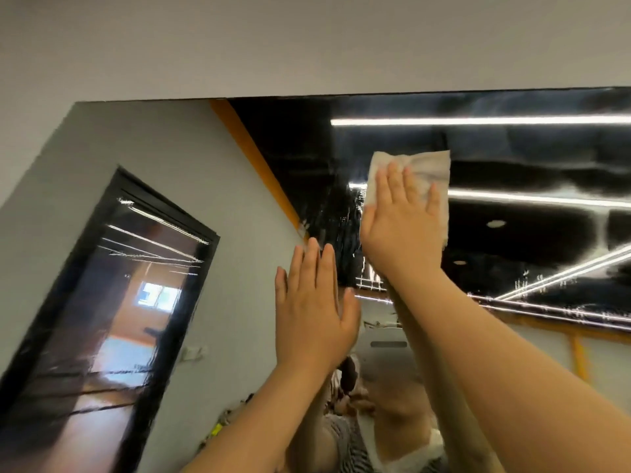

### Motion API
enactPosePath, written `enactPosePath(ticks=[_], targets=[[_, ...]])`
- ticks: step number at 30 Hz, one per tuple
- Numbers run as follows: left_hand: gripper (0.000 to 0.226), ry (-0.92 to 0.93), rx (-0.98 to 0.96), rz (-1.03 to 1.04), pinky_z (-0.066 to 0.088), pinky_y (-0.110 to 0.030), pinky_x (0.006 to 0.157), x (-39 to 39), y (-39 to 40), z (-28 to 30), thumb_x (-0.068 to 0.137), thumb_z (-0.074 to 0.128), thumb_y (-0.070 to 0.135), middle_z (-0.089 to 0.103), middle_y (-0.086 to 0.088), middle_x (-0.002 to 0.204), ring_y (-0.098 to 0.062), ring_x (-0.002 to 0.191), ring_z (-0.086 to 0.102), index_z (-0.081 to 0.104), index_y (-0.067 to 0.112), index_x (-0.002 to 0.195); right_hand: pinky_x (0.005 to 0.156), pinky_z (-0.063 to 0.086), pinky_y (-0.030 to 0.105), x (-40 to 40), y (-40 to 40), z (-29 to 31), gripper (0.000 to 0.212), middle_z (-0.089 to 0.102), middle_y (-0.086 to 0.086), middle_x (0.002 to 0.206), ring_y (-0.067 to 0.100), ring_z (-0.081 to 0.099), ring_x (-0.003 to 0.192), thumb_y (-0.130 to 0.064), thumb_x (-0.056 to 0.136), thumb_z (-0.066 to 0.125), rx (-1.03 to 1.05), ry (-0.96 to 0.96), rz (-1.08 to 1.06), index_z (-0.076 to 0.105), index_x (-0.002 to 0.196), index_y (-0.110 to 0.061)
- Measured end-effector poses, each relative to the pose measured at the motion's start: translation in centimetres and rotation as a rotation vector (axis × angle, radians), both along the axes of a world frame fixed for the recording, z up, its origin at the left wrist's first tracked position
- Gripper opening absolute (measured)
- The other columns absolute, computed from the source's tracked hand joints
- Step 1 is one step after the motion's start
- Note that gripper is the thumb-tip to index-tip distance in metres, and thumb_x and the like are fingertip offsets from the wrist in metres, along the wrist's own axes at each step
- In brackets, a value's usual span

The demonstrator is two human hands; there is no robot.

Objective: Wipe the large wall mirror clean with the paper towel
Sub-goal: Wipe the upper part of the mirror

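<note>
The large wall mirror (191, 172) fills most of the head view, its top edge running under a pale wall. A white paper towel (431, 169) lies flat against the glass near the top, right of centre. My right hand (401, 223) presses on the towel with straight, spread fingers. Lower and to the left, my left hand (312, 312) rests flat on the bare glass with straight fingers and holds nothing. Both forearms reach up from the bottom of the view. Wet streaks show on the glass left of the towel.
The mirror reflects a grey wall with a dark-framed glass door (112, 302), an orange strip, a dark ceiling with bright light bars (478, 121), and a person's reflection low in the middle. The pale wall (307, 39) lies above the mirror.
</note>
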State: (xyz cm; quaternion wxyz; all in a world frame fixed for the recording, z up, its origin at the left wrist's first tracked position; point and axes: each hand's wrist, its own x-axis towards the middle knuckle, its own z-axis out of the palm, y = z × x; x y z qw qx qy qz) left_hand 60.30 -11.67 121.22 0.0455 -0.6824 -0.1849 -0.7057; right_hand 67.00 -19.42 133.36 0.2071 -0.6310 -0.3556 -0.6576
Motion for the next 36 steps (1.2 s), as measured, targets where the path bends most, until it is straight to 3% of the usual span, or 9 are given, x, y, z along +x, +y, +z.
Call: enactPosePath(ticks=[10,16,20,24,30,34,36], targets=[[0.075,-0.034,-0.016,-0.004,-0.014,-0.023,0.114,0.3,0.1,-0.1,0.082,0.009,0.054,0.007,0.009,0.161,0.002,0.14,-0.012,0.012,0.027,0.153,0.119,-0.002,0.048,0.3,-0.2,-0.2,0.061,0.002,0.009,0.163,0.028,0.001,0.15,-0.038,0.101,0.016,-0.025,0.012,0.079,0.002,0.155,-0.013],[0.07,-0.105,0.022,-0.041,0.007,-0.035,0.12,0.4,0.2,-0.4,0.086,0.021,0.043,0.028,0.0,0.157,-0.008,0.144,0.012,0.034,0.016,0.149,0.118,-0.003,0.047,0.0,-0.5,-0.3,0.06,0.001,0.01,0.163,0.027,-0.001,0.15,-0.037,0.103,0.018,-0.031,0.011,0.108,0.002,0.155,-0.012],[0.067,-0.131,0.036,-0.027,0.014,-0.039,0.118,0.5,0.5,-0.6,0.087,0.025,0.04,0.035,-0.003,0.154,-0.007,0.14,0.016,0.04,0.014,0.147,0.118,-0.003,0.047,-0.2,-0.5,-0.3,0.06,0.001,0.01,0.163,0.028,-0.001,0.15,-0.037,0.103,0.018,-0.047,0.027,0.103,0.002,0.155,-0.012],[0.063,-0.139,0.047,-0.02,0.02,-0.044,0.117,0.7,0.8,-0.5,0.089,0.029,0.037,0.04,-0.005,0.151,-0.019,0.143,0.028,0.044,0.012,0.144,0.119,-0.003,0.046,-0.3,-0.7,-0.5,0.059,0.002,0.01,0.163,0.027,0.0,0.15,-0.037,0.103,0.019,-0.038,0.022,0.101,0.004,0.155,-0.013],[0.064,-0.1,0.045,-0.025,0.012,-0.041,0.115,0.3,0.4,-0.4,0.087,0.027,0.036,0.04,-0.008,0.152,-0.026,0.143,0.03,0.043,0.012,0.144,0.119,-0.004,0.044,-0.6,-0.5,-0.5,0.059,0.001,0.008,0.163,0.025,-0.001,0.15,-0.037,0.103,0.02,-0.024,0.054,0.077,0.004,0.156,-0.015],[0.074,0.037,0.015,-0.139,-0.009,-0.03,0.114,-0.8,0.2,-0.2,0.083,0.014,0.043,0.02,0.0,0.16,-0.016,0.149,0.008,0.029,0.019,0.152,0.119,0.003,0.046,-0.6,-0.5,-0.4,0.058,0.009,0.008,0.163,0.025,0.006,0.15,-0.036,0.103,0.024,0.001,0.06,0.042,0.012,0.155,-0.015],[0.068,0.072,0.07,-0.151,-0.001,-0.031,0.114,-2.4,0.8,0.1,0.084,0.022,0.037,0.031,-0.002,0.156,-0.02,0.146,0.022,0.039,0.018,0.147,0.119,0.002,0.045,-0.8,-0.5,-0.4,0.057,0.008,0.007,0.163,0.024,0.005,0.15,-0.037,0.103,0.02,-0.002,0.074,0.026,0.012,0.155,-0.016]])
